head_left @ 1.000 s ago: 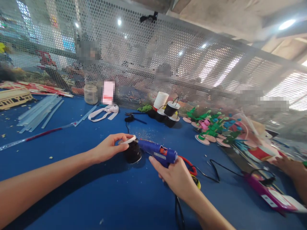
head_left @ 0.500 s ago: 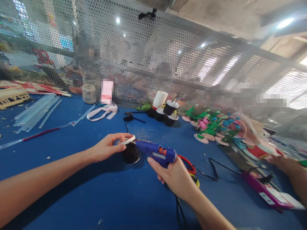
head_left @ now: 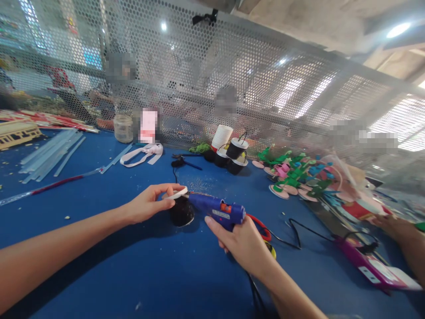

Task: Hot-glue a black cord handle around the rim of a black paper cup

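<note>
My left hand (head_left: pixel 154 202) is closed on the white rim of a small black cup (head_left: pixel 181 212), which stands on the blue table (head_left: pixel 149 261). My right hand (head_left: pixel 244 241) grips a blue glue gun (head_left: pixel 215 206) by its handle, and the nozzle meets the cup just below the rim. Whether glue is coming out is too small to tell. Behind the cup, a black wire (head_left: pixel 175 175) rises. Red and yellow handles (head_left: pixel 260 226) of tools show partly behind my right hand.
Several black cups with white rims (head_left: pixel 236 153) stand at the back by a perforated metal screen (head_left: pixel 186 79). Translucent glue sticks (head_left: pixel 53 155) lie left, with a white ribbon (head_left: pixel 142 155). At right are green and pink craft pieces (head_left: pixel 285 173), a purple power strip (head_left: pixel 361 261) and another person's hand (head_left: pixel 392 226).
My hands, the cup and the glue gun stay almost in place. The gun's cord below my right hand has shifted slightly to the right.
</note>
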{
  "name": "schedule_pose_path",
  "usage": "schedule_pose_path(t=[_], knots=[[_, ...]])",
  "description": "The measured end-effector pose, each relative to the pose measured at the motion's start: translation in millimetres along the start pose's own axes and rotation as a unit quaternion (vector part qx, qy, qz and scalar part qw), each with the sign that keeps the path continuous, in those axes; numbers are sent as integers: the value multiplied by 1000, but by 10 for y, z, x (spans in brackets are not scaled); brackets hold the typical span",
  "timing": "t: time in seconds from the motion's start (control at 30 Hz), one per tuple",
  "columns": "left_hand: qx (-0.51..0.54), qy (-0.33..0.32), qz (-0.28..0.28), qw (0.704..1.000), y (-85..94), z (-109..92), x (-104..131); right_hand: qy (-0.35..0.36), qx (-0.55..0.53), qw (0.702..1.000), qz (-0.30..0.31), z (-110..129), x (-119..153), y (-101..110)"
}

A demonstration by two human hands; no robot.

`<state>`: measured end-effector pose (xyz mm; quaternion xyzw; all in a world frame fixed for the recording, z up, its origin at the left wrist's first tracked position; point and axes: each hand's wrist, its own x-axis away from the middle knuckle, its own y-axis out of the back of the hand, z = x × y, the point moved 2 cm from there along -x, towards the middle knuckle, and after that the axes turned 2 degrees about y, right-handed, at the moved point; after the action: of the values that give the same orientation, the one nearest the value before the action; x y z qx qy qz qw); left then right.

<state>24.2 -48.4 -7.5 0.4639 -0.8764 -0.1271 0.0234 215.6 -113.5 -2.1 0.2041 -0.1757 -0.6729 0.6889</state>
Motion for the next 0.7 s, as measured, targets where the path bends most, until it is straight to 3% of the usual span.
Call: schedule_pose_path(t=[0.23,0.37,0.57,0.7], knots=[[-17,-8,-2,1000,-7,-2,-8,34,-1,999,3,53,19,-14],[-26,-12,0,1000,-4,1,-5,9,0,1000,-5,33,14,-5],[-29,-16,5,999,-7,-6,0,31,-15,999,0,53,31,-40],[-34,-17,10,999,-1,-13,4,-6,-11,1000,14,29,9,9]])
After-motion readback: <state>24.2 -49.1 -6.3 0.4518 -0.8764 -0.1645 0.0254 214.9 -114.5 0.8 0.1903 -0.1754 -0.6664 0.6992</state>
